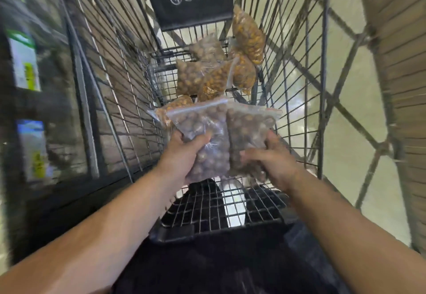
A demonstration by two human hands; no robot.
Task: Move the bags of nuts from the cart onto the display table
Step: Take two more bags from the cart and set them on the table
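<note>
Fingers of left hand (182, 155) wrap one nut bag (202, 130), right hand (275, 158) wraps the other bag (247, 130); probably best lifting straight up, clear of cart (325, 63) wires.

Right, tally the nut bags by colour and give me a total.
Brown bags: 3
Golden bags: 4
Total: 7, plus an orange scrap that may be another bag.
</note>
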